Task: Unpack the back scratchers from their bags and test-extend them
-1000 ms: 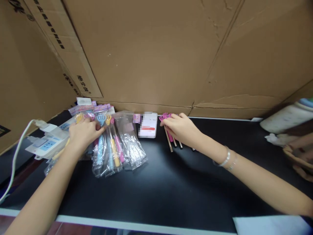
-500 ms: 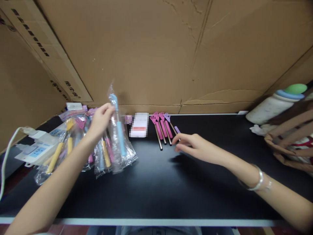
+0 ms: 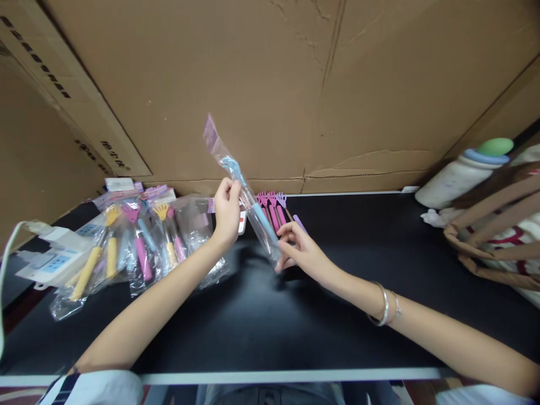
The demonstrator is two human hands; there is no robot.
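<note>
While my left grip (image 3: pixel 228 209) pinches the clear bag (image 3: pixel 216 148) around the blue back scratcher (image 3: pixel 265 223), my right grip (image 3: pixel 302 254) pinches its lower end. The blue scratcher is tilted, head up toward the left, and it is above the tabletop (image 3: pixel 358 320). Bare pink scratchers (image 3: pixel 281 215) lie just behind my right grip; other bagged scratchers (image 3: pixel 143 260) lie at my left.

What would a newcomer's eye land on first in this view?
First, the bagged light blue scratcher, slanting between the left hand and the right hand near the middle. Next, the bagged yellow and pink scratchers lying on the left of the black table. Then the white bottle with its green-and-blue top, at the right.
</note>
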